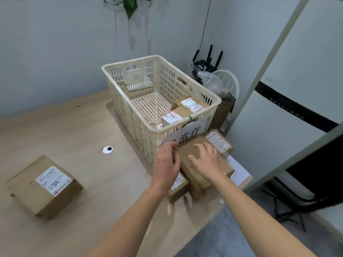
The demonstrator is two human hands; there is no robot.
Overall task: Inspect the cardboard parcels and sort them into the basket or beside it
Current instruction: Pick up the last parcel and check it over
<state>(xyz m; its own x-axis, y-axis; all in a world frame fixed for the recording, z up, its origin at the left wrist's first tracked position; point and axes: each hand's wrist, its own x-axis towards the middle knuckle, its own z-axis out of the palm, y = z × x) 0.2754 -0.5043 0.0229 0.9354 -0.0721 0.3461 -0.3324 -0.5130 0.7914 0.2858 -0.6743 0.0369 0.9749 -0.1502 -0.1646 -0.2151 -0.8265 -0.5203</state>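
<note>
Palms face down: the left hand and right hand hover side by side, fingers spread and relaxed, gripping nothing, over a plain brown rectangular cardboard parcel. Blur hides whether they touch it. That parcel tops a small stack of labelled cardboard boxes just beside the cream perforated plastic basket, which holds more labelled parcels at its near end. Well apart to the left, a taped cardboard box with a white label lies on the pale wood-grain tabletop.

Grey walls, wooden table, perhaps router.
</note>
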